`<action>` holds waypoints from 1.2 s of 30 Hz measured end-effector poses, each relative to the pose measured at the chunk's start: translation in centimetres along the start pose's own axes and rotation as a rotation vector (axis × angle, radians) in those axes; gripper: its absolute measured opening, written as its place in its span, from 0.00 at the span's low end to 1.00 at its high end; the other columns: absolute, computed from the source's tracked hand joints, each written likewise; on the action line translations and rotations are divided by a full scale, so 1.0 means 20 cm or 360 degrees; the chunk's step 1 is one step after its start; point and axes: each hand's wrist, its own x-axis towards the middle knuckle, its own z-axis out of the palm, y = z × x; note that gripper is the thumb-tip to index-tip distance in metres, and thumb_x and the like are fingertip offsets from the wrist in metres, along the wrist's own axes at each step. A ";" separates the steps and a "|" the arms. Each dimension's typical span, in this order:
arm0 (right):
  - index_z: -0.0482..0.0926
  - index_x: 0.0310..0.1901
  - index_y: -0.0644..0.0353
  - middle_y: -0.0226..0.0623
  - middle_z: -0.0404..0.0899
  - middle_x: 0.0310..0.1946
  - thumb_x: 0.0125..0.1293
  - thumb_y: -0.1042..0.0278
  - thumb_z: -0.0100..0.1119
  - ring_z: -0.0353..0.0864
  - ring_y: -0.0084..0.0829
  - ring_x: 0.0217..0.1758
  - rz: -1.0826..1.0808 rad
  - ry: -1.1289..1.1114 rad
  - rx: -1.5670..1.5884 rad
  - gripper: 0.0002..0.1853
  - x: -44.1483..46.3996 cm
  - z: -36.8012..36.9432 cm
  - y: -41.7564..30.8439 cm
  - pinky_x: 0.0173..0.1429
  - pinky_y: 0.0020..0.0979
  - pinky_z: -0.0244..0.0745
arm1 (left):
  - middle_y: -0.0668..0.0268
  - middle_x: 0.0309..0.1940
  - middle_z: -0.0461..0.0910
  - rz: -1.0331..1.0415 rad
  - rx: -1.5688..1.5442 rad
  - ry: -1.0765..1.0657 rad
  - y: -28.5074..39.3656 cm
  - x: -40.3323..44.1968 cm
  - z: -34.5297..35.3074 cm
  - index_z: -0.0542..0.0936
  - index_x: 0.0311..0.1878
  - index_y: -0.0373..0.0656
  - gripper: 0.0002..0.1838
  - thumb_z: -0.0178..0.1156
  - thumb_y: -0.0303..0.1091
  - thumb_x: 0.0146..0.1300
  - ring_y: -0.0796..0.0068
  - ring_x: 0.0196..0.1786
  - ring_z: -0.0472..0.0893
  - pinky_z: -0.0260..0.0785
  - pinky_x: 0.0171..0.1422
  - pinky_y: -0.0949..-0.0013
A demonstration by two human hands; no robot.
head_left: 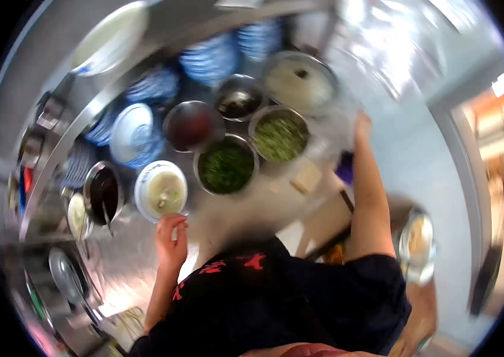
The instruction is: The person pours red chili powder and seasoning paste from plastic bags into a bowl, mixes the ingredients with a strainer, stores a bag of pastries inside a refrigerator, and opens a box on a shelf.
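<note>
My left hand (171, 241) is at the near edge of a white bowl (175, 173) with a blue-patterned rim. Pale broth with bits of green stands in the bowl. The fingers of that hand are loosely bent, with a gap between thumb and fingers and nothing visible in them. Whether they touch the rim I cannot tell. My right hand (363, 125) reaches far forward at the right, just below a heap of clear plastic bags (391, 47). Its fingers are smeared by motion, and I cannot make out anything in them.
Metal bowls hold chopped dark greens (227, 166), light green pieces (280, 135), something red (195, 126) and dark sauce (104, 191). Behind them are a large basin (299, 80) with pale contents and stacked blue-and-white bowls (210, 59). A yellowish block (306, 177) lies on the steel counter.
</note>
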 end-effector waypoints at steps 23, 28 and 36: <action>0.72 0.51 0.63 0.57 0.68 0.51 0.66 0.57 0.40 0.67 0.51 0.55 -0.0639 0.0146 -0.0912 0.21 0.34 -0.09 -0.37 0.60 0.43 0.60 | 0.70 0.25 0.70 -0.0163 0.0060 0.1220 -0.31 0.33 -0.82 0.70 0.33 0.40 0.04 0.55 0.23 0.57 0.82 0.25 0.69 0.63 0.29 0.78; 0.72 0.53 0.61 0.53 0.63 0.57 0.64 0.62 0.46 0.63 0.49 0.60 -0.0913 0.0602 -0.0433 0.18 0.06 -0.40 -0.63 0.60 0.42 0.62 | 0.68 0.22 0.72 0.0060 -0.0364 0.1722 -0.41 0.59 -1.57 0.72 0.37 0.36 0.05 0.52 0.27 0.60 0.82 0.23 0.71 0.64 0.28 0.78; 0.74 0.49 0.61 0.43 0.62 0.60 0.63 0.74 0.47 0.63 0.34 0.61 -0.1235 0.0049 0.0350 0.13 -1.20 -0.77 -1.34 0.57 0.29 0.64 | 0.61 0.24 0.72 -0.0670 -0.1343 0.1189 -0.69 0.90 -2.01 0.72 0.28 0.32 0.05 0.55 0.25 0.55 0.71 0.25 0.75 0.73 0.27 0.71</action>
